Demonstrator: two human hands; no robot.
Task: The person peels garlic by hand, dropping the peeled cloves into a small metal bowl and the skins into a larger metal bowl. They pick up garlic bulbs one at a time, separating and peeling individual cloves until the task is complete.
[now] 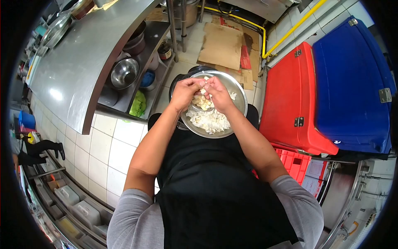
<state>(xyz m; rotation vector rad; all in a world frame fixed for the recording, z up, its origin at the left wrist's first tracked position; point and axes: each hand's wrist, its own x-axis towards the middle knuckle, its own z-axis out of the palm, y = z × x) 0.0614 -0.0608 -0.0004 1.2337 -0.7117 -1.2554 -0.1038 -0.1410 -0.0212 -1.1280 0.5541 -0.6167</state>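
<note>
A wide metal bowl (239, 98) rests at my lap, with white papery peels (210, 121) heaped on its near side. Inside it a smaller dish holds pale pieces that look like garlic cloves (202, 102). Over the bowl, my left hand (185, 92) and my right hand (218, 93) meet at the fingertips. Both are closed in a pinch around a small pale piece that looks like a clove (203, 90), partly hidden by the fingers.
A steel table (70, 70) stands at the left, with a metal bowl (124, 73) on its lower shelf. Cardboard (220, 45) lies on the floor ahead. Red (287, 99) and blue (352, 83) coolers stand at the right. Another person's legs (43, 148) show at far left.
</note>
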